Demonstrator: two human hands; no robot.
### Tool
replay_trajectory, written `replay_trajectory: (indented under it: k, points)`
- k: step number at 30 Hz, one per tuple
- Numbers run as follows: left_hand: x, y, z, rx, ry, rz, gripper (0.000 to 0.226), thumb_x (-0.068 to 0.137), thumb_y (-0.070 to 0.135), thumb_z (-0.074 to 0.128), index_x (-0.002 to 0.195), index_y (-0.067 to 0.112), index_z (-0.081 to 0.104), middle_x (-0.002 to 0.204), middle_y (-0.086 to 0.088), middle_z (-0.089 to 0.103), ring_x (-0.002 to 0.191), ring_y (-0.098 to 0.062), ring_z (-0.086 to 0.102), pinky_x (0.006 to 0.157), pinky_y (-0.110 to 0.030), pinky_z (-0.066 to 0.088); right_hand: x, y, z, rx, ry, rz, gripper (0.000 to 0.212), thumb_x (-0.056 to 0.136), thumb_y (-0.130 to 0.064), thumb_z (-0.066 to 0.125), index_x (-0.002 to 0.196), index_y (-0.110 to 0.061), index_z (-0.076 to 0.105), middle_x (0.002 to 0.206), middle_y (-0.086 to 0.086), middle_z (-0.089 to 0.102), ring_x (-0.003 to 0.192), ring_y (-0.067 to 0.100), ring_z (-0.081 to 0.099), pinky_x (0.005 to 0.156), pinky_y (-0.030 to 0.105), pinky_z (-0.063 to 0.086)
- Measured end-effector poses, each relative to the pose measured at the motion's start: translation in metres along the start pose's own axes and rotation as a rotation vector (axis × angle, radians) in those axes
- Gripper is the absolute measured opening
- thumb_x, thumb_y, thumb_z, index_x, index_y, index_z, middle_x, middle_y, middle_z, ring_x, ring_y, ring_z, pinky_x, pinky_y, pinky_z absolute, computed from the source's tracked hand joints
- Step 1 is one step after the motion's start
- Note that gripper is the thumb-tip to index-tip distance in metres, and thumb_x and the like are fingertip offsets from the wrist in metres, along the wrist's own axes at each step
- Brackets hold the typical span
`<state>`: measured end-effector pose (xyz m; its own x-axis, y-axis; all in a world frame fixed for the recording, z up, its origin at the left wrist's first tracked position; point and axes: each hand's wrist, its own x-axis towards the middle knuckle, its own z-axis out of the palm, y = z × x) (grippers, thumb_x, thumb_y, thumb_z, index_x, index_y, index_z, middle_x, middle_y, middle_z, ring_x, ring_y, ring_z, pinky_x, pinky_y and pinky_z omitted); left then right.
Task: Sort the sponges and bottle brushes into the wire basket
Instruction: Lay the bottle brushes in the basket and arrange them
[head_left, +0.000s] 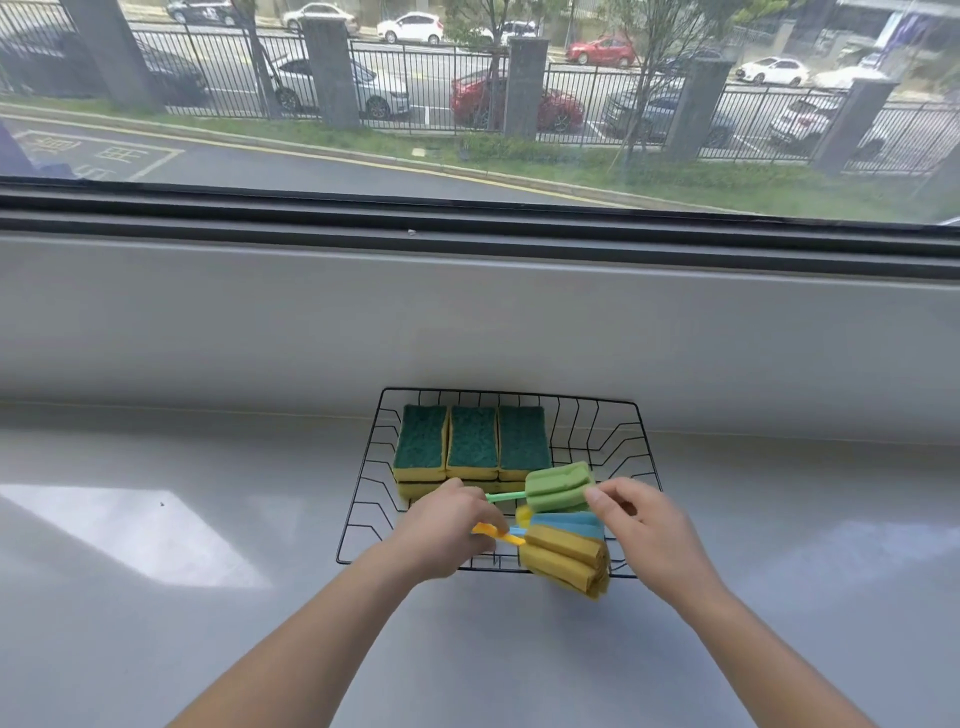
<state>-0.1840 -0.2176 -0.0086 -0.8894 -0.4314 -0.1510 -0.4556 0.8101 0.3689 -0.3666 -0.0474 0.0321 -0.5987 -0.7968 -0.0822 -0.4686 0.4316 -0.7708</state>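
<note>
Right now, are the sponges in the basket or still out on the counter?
In. Three green-topped sponges sit side by side along the far side of the wire basket, with more yellow ones showing beneath them. No sponges show on the counter.

Indoor grey window ledge, wide window overlooking fenced street with parked cars, home or office unclear

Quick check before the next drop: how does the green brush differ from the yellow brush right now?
The green brush has a green foam head on a green handle; the yellow brush has a yellow head with an orange handle. The green one lies farther back, near the sponges; the yellow one is at the wire basket front rim. The right hand touches the green head. Both handles point toward the left hand.
</note>
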Motion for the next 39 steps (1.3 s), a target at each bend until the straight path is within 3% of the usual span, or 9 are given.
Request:
replay_trajectory:
  k: [3, 7, 13, 19, 21, 25, 29, 34, 39]
  points:
    - [0.003, -0.001, 0.006, 0.028, 0.004, 0.004, 0.026, 0.089, 0.041, 0.066, 0.115, 0.038, 0.065, 0.094, 0.012, 0.052, 0.097, -0.015, 0.044, 0.068, -0.036, 0.045, -0.006, 0.005, 0.005, 0.046, -0.018, 0.033, 0.029, 0.1, -0.038, 0.056, 0.081, -0.02, 0.07, 0.079, 0.001, 0.069, 0.079, 0.02, 0.062, 0.076, 0.046, 0.052]
    - [0.003, -0.003, 0.008, -0.028, 0.027, 0.009, 0.02, 0.09, 0.038, 0.064, 0.109, 0.034, 0.07, 0.092, 0.011, 0.051, 0.098, -0.016, 0.048, 0.074, -0.039, 0.049, -0.006, 0.011, 0.007, 0.126, -0.022, 0.064, 0.034, 0.101, -0.037, 0.054, 0.082, -0.013, 0.069, 0.085, 0.013, 0.07, 0.085, 0.033, 0.065, 0.083, 0.054, 0.055]
    - [0.002, -0.012, 0.002, 0.018, 0.169, -0.045, 0.021, 0.093, 0.037, 0.06, 0.111, 0.032, 0.07, 0.094, 0.006, 0.058, 0.091, -0.017, 0.049, 0.07, -0.037, 0.05, 0.002, 0.012, 0.0, 0.298, 0.066, 0.13, 0.025, 0.104, -0.029, 0.049, 0.095, -0.025, 0.072, 0.092, -0.003, 0.074, 0.092, 0.019, 0.069, 0.073, 0.034, 0.058]
    - [0.005, -0.011, 0.009, 0.072, 0.169, -0.047, 0.022, 0.095, 0.043, 0.056, 0.112, 0.034, 0.067, 0.091, 0.009, 0.053, 0.088, -0.015, 0.046, 0.063, -0.032, 0.045, 0.001, 0.013, 0.001, 0.273, 0.059, 0.159, 0.024, 0.104, -0.034, 0.048, 0.1, -0.027, 0.07, 0.101, -0.004, 0.071, 0.1, 0.02, 0.065, 0.087, 0.047, 0.057]
    - [0.004, -0.013, 0.014, 0.06, 0.17, -0.069, 0.024, 0.094, 0.046, 0.055, 0.113, 0.036, 0.065, 0.091, 0.01, 0.052, 0.089, -0.015, 0.047, 0.063, -0.031, 0.043, 0.001, 0.013, 0.008, 0.25, 0.043, 0.132, 0.026, 0.104, -0.039, 0.046, 0.112, -0.028, 0.068, 0.116, -0.006, 0.068, 0.11, 0.017, 0.062, 0.096, 0.049, 0.053]
    - [-0.003, -0.02, 0.02, -0.083, 0.24, -0.111, 0.028, 0.091, 0.048, 0.059, 0.115, 0.037, 0.066, 0.095, 0.015, 0.055, 0.094, -0.01, 0.049, 0.069, -0.029, 0.045, 0.002, -0.002, 0.025, 0.24, -0.051, 0.154, 0.077, 0.09, -0.07, 0.036, 0.156, -0.028, 0.031, 0.156, -0.008, 0.036, 0.144, 0.012, 0.032, 0.115, 0.031, 0.027]
    - [-0.013, -0.035, 0.021, -0.087, 0.291, -0.149, 0.028, 0.09, 0.041, 0.062, 0.118, 0.035, 0.065, 0.103, 0.017, 0.056, 0.1, -0.009, 0.049, 0.074, -0.026, 0.045, 0.008, -0.01, 0.044, -0.03, -0.063, 0.065, 0.106, 0.079, -0.084, 0.031, 0.161, -0.02, 0.011, 0.166, 0.0, 0.018, 0.152, 0.018, 0.018, 0.123, 0.042, 0.022]
    - [-0.011, -0.042, 0.019, -0.079, 0.21, -0.151, 0.044, 0.084, 0.046, 0.068, 0.126, 0.035, 0.061, 0.122, 0.016, 0.057, 0.112, -0.011, 0.048, 0.087, -0.029, 0.047, 0.021, 0.001, 0.057, -0.047, -0.055, 0.164, 0.075, 0.097, -0.063, 0.036, 0.157, -0.02, 0.024, 0.16, 0.004, 0.032, 0.143, 0.023, 0.036, 0.112, 0.04, 0.032]
    - [0.001, -0.039, 0.023, 0.058, 0.122, -0.139, 0.051, 0.082, 0.053, 0.068, 0.128, 0.035, 0.057, 0.12, 0.012, 0.06, 0.107, -0.016, 0.05, 0.08, -0.032, 0.047, 0.031, 0.006, 0.052, 0.09, -0.081, 0.203, 0.064, 0.101, -0.055, 0.04, 0.155, -0.023, 0.029, 0.158, 0.003, 0.035, 0.141, 0.021, 0.038, 0.113, 0.041, 0.032]
